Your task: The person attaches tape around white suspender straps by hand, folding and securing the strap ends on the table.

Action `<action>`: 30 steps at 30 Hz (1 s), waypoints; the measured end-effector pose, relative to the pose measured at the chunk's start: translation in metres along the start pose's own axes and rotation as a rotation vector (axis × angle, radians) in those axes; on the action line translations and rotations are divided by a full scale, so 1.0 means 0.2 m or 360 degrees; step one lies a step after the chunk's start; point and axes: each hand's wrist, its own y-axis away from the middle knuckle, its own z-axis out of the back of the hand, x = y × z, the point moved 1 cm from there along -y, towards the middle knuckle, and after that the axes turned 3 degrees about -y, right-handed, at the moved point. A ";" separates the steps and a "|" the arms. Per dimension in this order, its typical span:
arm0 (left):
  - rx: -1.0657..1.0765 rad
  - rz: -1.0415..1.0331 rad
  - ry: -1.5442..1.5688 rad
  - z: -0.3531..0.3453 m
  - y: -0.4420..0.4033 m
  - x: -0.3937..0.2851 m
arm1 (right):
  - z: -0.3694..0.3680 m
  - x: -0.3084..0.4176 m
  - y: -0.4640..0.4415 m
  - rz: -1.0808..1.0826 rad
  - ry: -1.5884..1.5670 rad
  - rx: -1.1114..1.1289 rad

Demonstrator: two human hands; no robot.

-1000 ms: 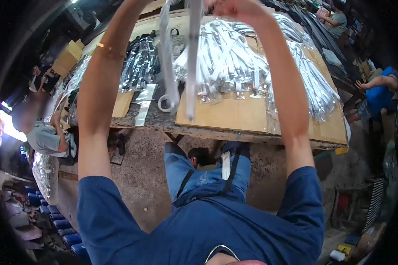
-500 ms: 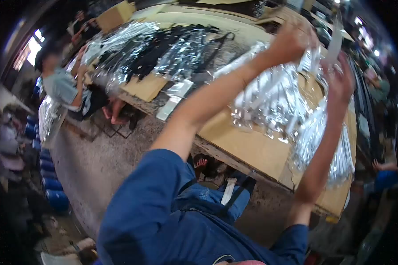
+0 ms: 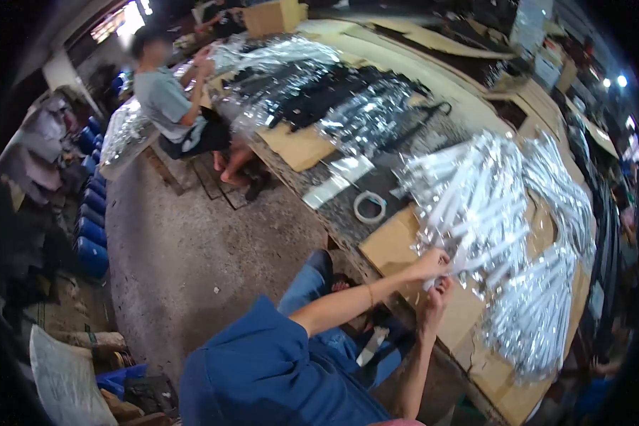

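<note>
At the near edge of the pile, my left hand [image 3: 429,264] is closed on the end of a white strip in clear plastic [image 3: 486,254]. My right hand [image 3: 437,294] is just below it, fingers bent around the same end. The strip's far part slants up to the right over other white plastic-wrapped strips [image 3: 468,184]. Whether it is a belt or a strap, I cannot tell. Another bundle of wrapped white strips [image 3: 532,312] lies to the right on the cardboard [image 3: 397,241].
A tape roll [image 3: 370,207] and flat clear packets [image 3: 337,183] lie to the left on the table. Beyond are black strips in plastic [image 3: 319,99]. A seated person [image 3: 167,99] works at the far left side. Blue containers [image 3: 91,238] line the floor.
Both my hands have come down from high over the table to the pile's near edge, close together. The view has shifted right and the tape roll is now visible.
</note>
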 end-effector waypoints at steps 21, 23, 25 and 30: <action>-0.0022 0.0015 0.0377 0.30 0.41 -0.12 | -0.26 -0.11 0.11 -0.1406 -0.1764 -0.0248; -0.0032 0.0093 0.0372 0.42 0.46 -0.17 | -0.27 -0.08 0.09 -0.1474 -0.1635 -0.0294; -0.0362 0.0063 0.0057 0.57 0.43 -0.06 | -0.29 -0.05 0.08 -0.1549 -0.1441 -0.0367; -0.1139 -0.0060 -0.0685 1.31 0.19 -0.04 | -0.29 -0.16 0.12 -0.1457 -0.1369 -0.0206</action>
